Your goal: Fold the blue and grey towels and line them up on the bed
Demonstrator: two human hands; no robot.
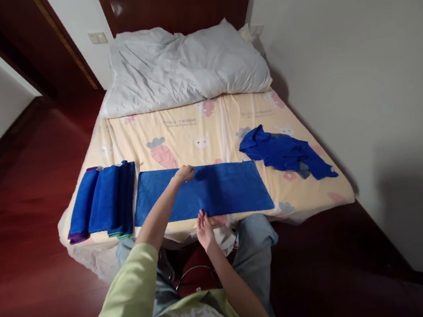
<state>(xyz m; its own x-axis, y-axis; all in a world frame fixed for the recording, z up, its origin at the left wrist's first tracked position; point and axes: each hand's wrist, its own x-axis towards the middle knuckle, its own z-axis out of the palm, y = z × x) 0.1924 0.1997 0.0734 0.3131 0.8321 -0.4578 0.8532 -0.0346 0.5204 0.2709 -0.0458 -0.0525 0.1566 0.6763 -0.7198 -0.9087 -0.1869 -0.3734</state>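
Left hand [185, 173] is curled over the flat blue cloth [216, 189] (can't tell if it's gripping), right hand [205, 232] loosely unfurled at the near edge; I'd keep edges square.

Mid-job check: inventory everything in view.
headboard: 1, brown, top centre
quilt: 1, white, below headboard
sheet: 1, patterned pale yellow, centre
spread cloth: 1, blue, sheet's near end
folded cloths: several, blue with purple/green edges, left
crumpled cloth: count unclear, blue, right
wall plates: 2+, pale, beside headboard
door: 1, brown, upper left
floor: 1, red, below
shirt: 1, green, bottom
jeans: 1, blue, bottom
left hand: 1, bare, spread cloth's far edge
right hand: 1, bare, near edge
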